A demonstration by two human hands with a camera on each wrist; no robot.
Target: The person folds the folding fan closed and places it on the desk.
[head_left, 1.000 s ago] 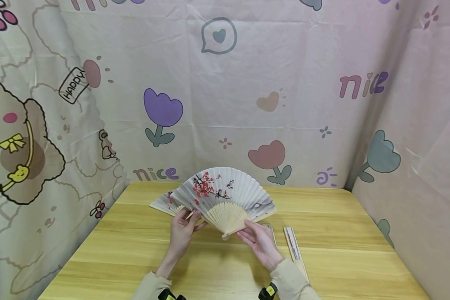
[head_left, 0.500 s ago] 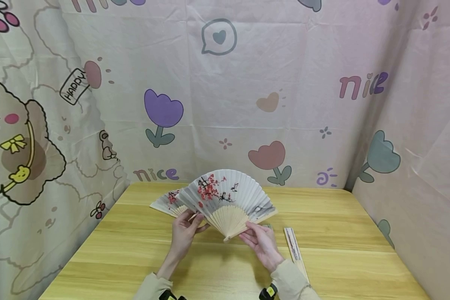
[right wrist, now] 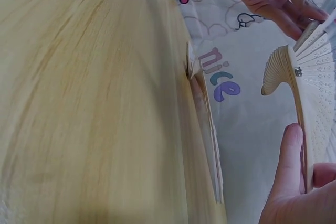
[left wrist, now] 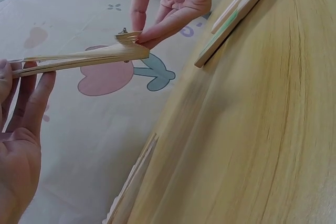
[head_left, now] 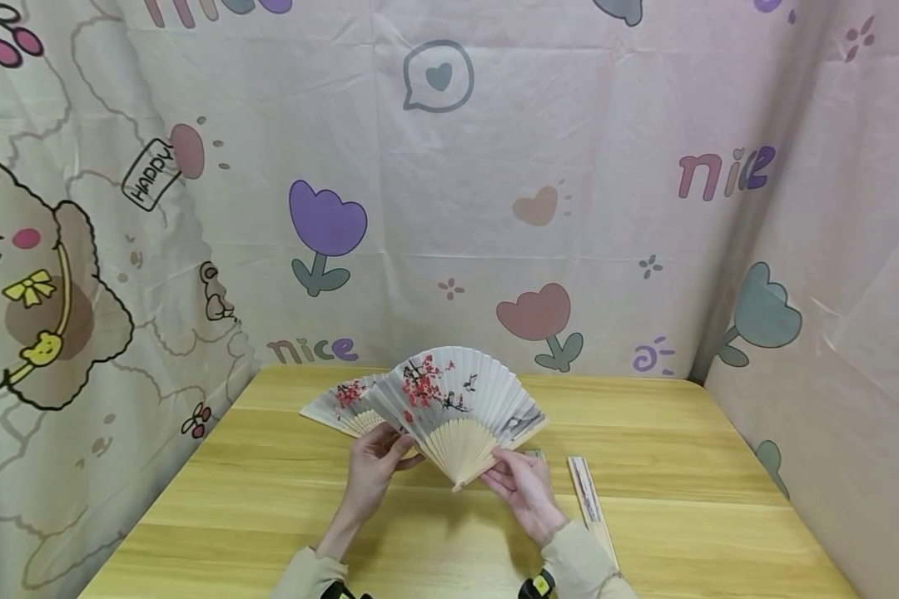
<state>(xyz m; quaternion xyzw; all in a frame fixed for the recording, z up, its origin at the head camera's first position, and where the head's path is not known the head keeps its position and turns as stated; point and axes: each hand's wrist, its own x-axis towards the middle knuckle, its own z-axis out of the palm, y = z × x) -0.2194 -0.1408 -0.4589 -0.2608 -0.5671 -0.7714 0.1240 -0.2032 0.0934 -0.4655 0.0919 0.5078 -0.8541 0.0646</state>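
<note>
Held between left hand (head_left: 373, 467) and right hand (head_left: 526, 491), with one edge of the spread fan (head_left: 460, 408) pinched by each, pivot (head_left: 459, 486) nearer the right, and centre line pointing forward from between both.

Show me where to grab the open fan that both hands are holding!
I'd pinch the open fan by its bare wooden sticks, low on the right outer edge, coming from the right. There the sticks draw together, below the pleated paper, so the hold is probably firmer. The right hand pinches about there.
</note>
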